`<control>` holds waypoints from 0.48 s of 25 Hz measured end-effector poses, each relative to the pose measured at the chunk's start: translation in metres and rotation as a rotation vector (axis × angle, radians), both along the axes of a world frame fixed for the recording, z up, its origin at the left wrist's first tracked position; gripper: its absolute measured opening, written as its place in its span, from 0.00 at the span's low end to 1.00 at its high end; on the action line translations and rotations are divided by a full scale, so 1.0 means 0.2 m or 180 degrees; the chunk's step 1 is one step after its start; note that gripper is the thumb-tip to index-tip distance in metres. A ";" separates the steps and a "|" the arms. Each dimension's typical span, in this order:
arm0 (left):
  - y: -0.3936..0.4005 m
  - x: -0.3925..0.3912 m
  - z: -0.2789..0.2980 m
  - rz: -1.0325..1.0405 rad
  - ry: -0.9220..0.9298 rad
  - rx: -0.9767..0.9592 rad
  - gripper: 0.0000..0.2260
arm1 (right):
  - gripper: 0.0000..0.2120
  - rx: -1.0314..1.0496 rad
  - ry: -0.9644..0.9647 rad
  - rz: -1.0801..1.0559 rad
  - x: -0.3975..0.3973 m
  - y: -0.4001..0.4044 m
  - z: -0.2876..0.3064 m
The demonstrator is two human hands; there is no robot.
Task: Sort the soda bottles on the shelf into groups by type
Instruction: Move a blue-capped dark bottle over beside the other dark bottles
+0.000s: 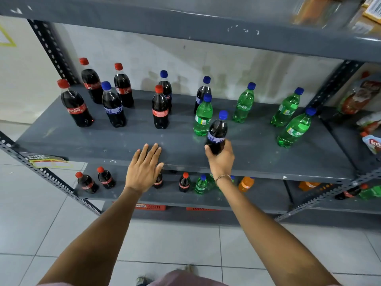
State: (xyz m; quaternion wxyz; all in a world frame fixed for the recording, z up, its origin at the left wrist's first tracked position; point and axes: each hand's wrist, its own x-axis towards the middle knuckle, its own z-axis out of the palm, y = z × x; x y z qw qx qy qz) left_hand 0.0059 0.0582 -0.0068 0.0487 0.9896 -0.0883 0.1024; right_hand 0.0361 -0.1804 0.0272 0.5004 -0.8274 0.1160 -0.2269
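Observation:
On the grey middle shelf [103, 139] stand several soda bottles. Red-capped cola bottles [76, 108] cluster at the left, with one more [160, 109] near the middle. Dark blue-capped bottles [113, 106] are mixed among them. Green Sprite bottles [244, 104] stand at the right, one [203, 118] close to the centre. My right hand [221, 159] grips the base of a dark blue-capped bottle [217, 131], tilted slightly, at the shelf's front. My left hand [144, 168] lies flat and open on the shelf's front edge, holding nothing.
A lower shelf [266, 195] holds small cola, green and orange bottles. The upper shelf [185, 23] overhangs closely. Snack packets [362, 98] fill the neighbouring shelf at the right. Slotted metal posts [51, 178] frame the rack. Tiled floor lies below.

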 end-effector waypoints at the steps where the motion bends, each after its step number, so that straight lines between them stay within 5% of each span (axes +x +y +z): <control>1: 0.01 0.00 0.00 -0.0026 -0.0011 -0.0017 0.27 | 0.15 -0.0044 -0.0033 0.0116 0.00 0.07 -0.01; 12: 0.00 0.02 -0.03 -0.0095 -0.0170 -0.0221 0.25 | 0.24 -0.0283 0.0449 0.0876 0.16 0.35 0.00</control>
